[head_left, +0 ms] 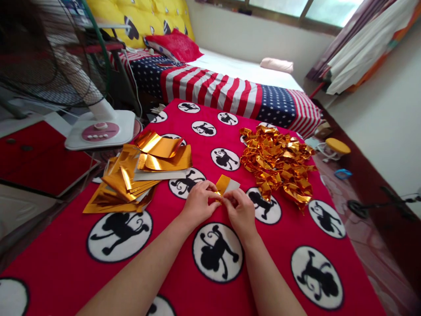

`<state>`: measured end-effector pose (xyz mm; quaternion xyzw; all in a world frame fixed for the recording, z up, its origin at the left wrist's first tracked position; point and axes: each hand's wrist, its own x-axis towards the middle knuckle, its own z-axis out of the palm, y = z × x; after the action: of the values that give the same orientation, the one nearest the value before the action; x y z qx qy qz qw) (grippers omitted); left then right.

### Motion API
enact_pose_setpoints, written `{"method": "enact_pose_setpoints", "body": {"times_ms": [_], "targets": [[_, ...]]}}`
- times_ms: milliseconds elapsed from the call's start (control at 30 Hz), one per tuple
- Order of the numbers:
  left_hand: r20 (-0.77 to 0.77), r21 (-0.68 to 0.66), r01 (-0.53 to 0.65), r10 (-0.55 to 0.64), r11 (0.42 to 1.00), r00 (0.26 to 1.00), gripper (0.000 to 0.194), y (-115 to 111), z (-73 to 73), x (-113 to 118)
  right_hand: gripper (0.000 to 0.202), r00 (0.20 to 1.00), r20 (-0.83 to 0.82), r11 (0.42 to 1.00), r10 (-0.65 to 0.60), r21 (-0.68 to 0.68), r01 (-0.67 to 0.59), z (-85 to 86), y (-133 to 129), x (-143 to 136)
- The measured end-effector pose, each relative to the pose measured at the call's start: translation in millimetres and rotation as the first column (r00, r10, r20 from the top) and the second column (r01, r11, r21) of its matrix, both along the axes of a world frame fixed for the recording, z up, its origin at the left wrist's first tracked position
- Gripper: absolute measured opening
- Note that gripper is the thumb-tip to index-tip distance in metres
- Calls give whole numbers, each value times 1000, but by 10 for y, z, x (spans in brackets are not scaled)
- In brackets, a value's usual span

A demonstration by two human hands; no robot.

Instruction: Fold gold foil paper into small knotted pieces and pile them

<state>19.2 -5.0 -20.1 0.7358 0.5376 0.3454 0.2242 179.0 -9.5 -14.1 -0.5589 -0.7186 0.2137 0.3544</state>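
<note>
While shiny sheets (123,182) lie nearby, the left hand (201,199) and right hand (240,210) seem to pinch gold paper (222,183) in their fingers.

Fan head (49,52) blurred, cut off.

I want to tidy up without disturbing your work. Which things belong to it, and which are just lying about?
In the work:
small gold paper, in left hand and right hand
flat gold sheets
heap of folded gold pieces
monkey-print cloth, as work surface

Apparently just about:
fan
red pillow
pink roll
</note>
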Motion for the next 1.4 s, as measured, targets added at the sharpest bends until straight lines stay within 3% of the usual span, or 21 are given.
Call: {"method": "enact_pose_setpoints", "body": {"times_ms": [233, 333, 367, 467, 600, 900, 1000, 1100, 1233, 1400], "targets": [[49, 11, -28, 27, 1000, 998, 16, 0, 19, -2, 5, 991, 127, 991, -51, -114, 66, 3, 103, -30], [-1, 70, -33, 33, 997, 999, 7, -108, 68, -2, 5, 986, 157, 987, -52, -144, 75, 16, 138, -26], [-43, 103, -36, 41, 994, 998, 4, -159, 92, -1, 4, 986, 163, 986, -47, -152, 72, 19, 149, -22], [-279, 158, 32, 13, 987, 960, 20, -308, 170, 13, 1, 984, 174, 984, -32, -169, 62, 24, 175, -2], [-514, 121, 67, 5, 990, 858, 36, -403, 230, 53, 1, 983, 181, 978, -41, -193, 76, 40, 191, 11], [-710, 80, 131, -35, 988, 703, 33, -480, 243, 120, 2, 981, 184, 975, -55, -203, 92, 50, 188, -3], [-703, 67, 139, -52, 988, 709, 29, -524, 297, 104, 3, 983, 176, 974, -55, -207, 91, 44, 188, 0], [-645, 90, 109, -25, 990, 764, 24, -535, 342, 77, 3, 984, 169, 975, -50, -206, 85, 42, 185, 3], [-611, 125, 89, 6, 988, 792, 40, -519, 278, 75, 3, 982, 182, 974, -56, -207, 94, 46, 182, 0], [-633, 110, 123, -26, 986, 774, 34, -532, 212, 64, 4, 984, 174, 971, -49, -221, 88, 48, 182, -4]]}}
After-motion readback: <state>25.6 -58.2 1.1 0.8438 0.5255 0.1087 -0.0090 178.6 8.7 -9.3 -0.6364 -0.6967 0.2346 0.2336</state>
